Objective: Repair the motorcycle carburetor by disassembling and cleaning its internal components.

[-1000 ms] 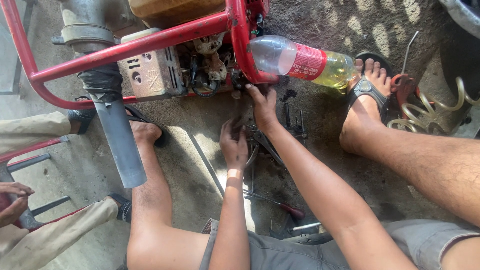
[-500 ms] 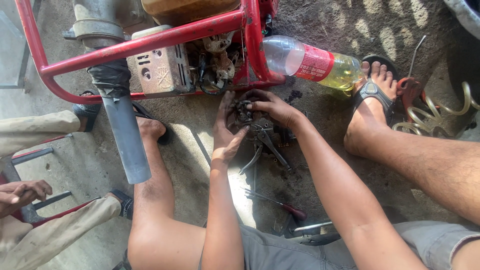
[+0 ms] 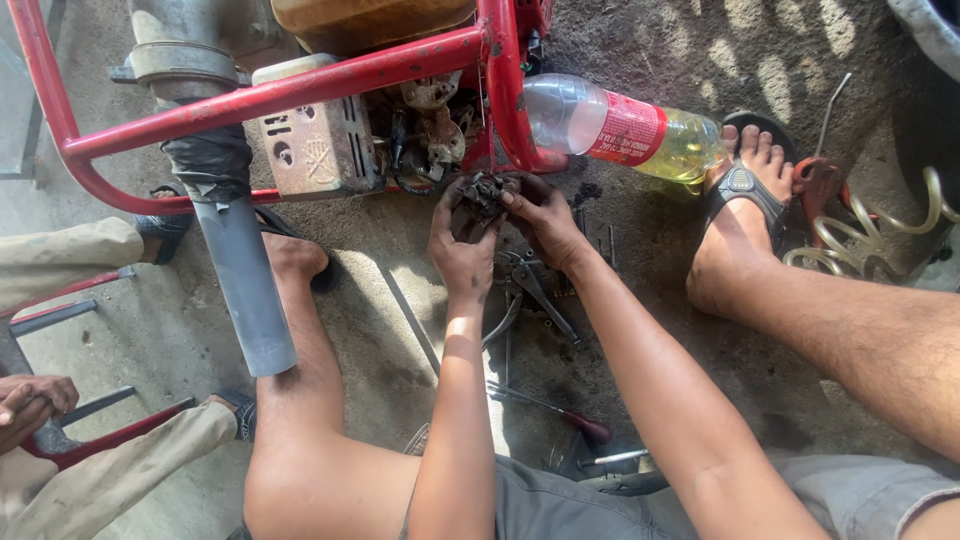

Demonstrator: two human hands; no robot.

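Both your hands close round the small grimy engine part (image 3: 482,198): left hand (image 3: 462,250) cupping it, right hand (image 3: 540,222) pinching its top. It sits just below the red-framed engine (image 3: 400,130). You seem to be refitting it; alignment matters next.

Bare concrete floor (image 3: 420,330) carrying pliers (image 3: 535,290), screwdriver (image 3: 560,415) and plastic bottle (image 3: 625,128)

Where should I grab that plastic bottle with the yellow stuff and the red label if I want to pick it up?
Probably around the red-labelled middle of the clear plastic bottle, coming down from above. It lies on its side on the ground, so its round body faces up. Its clear end rests against the red metal frame, and a sandalled foot is close by its yellow end, so both ends are crowded.
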